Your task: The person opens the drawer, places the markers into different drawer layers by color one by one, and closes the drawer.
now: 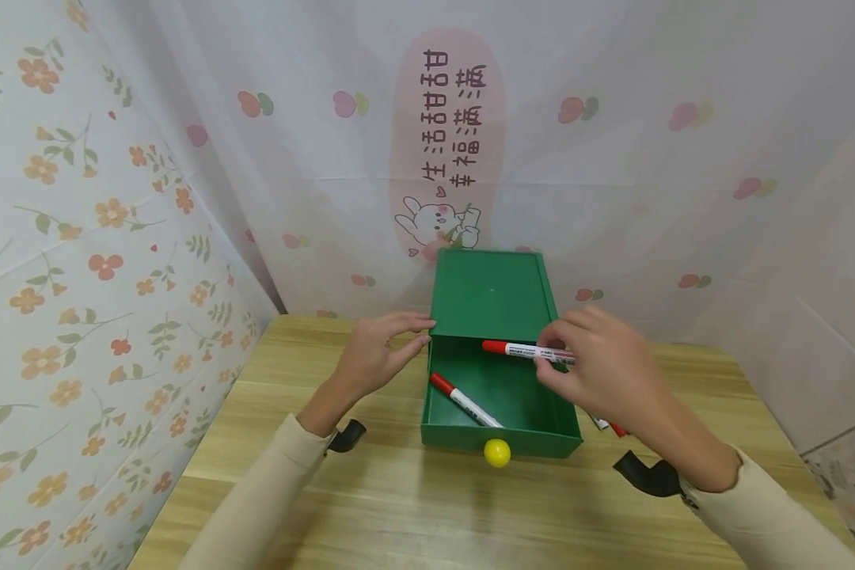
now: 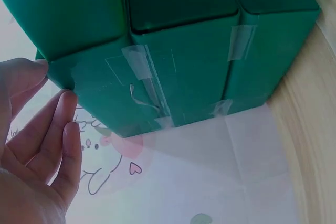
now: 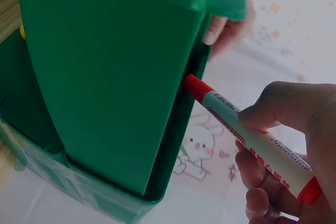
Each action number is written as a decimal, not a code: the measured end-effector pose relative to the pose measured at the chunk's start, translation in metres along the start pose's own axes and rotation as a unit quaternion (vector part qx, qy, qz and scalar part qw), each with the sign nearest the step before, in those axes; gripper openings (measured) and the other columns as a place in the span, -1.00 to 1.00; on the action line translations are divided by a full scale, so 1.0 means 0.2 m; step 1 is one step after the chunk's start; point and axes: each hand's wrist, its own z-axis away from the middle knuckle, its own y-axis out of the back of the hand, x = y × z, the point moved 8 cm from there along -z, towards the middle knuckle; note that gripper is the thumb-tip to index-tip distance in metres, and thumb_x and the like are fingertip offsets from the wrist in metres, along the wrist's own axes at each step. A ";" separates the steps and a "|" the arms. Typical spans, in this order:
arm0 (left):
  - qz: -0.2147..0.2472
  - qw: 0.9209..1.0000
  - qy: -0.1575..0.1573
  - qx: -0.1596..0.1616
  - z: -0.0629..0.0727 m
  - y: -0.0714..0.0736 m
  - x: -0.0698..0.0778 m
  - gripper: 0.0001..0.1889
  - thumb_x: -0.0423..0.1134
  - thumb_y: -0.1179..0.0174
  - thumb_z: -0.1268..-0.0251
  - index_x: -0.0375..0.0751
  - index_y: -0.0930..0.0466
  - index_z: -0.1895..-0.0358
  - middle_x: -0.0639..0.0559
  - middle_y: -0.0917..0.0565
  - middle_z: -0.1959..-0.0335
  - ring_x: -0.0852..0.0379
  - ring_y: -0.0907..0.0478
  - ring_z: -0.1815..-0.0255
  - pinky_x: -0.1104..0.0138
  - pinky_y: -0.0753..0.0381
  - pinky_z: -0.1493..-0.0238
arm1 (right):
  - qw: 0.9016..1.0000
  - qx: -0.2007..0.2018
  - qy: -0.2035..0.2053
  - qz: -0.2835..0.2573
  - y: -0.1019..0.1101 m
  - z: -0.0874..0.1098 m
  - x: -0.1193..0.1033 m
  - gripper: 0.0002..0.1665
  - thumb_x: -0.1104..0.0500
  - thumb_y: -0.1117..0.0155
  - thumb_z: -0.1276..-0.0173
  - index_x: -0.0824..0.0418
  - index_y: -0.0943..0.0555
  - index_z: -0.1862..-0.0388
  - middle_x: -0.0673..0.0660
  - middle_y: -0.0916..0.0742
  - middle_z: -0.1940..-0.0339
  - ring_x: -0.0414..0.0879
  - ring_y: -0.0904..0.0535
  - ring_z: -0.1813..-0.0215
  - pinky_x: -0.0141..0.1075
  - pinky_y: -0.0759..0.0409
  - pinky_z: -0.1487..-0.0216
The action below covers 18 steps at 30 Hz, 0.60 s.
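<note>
A green cabinet (image 1: 490,294) of stacked tiers has its top drawer (image 1: 463,437) pulled out, a yellow knob (image 1: 497,453) on its front. My right hand (image 1: 606,364) pinches a white marker (image 3: 247,139) with a red cap between thumb and fingers, its capped end over the drawer's back part. Inside the drawer a second red-capped marker (image 1: 466,400) lies slanted. With thumb and fingers spread, my left hand (image 1: 378,352) touches the cabinet's front left corner; in the left wrist view the fingertips (image 2: 67,98) rest right at its edge.
More markers (image 1: 600,423) lie on the wooden table (image 1: 370,491) right of the drawer, partly hidden by the right hand. Clear tape (image 2: 137,61) joins the tiers along the cabinet's side. A printed curtain (image 1: 313,198) hangs close behind, and a flowered one (image 1: 78,277) at left.
</note>
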 end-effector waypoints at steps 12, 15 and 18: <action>-0.028 0.999 -0.009 -0.024 -0.02 0.02 0.02 -0.77 -0.34 -0.54 -0.41 -0.26 -0.89 -0.07 -0.13 -0.86 -0.07 -0.08 -0.83 -0.12 0.11 -0.84 0.01 | 0.995 -0.091 0.041 0.026 -0.12 -0.14 -0.11 -0.88 0.14 -0.60 -0.25 0.09 -0.77 0.33 -0.05 -0.69 0.36 -0.10 -0.46 0.30 -0.29 -0.52 0.51; -0.030 0.999 -0.008 -0.026 -0.02 0.02 0.02 -0.78 -0.34 -0.54 -0.41 -0.26 -0.89 -0.06 -0.13 -0.86 -0.07 -0.09 -0.83 -0.12 0.07 -0.83 -0.08 | 0.992 -0.110 0.053 0.039 -0.15 -0.15 -0.14 -0.86 0.13 -0.61 -0.25 0.08 -0.76 0.35 -0.06 -0.68 0.38 -0.10 -0.47 0.31 -0.30 -0.53 0.53; -0.027 0.999 -0.009 -0.025 -0.03 0.02 0.03 -0.78 -0.35 -0.54 -0.40 -0.27 -0.89 -0.06 -0.15 -0.86 -0.06 -0.09 -0.84 -0.12 0.11 -0.85 0.03 | 0.989 -0.128 0.063 0.051 -0.19 -0.16 -0.16 -0.84 0.14 -0.63 -0.23 0.07 -0.75 0.37 -0.07 -0.68 0.40 -0.12 -0.47 0.32 -0.32 -0.53 0.55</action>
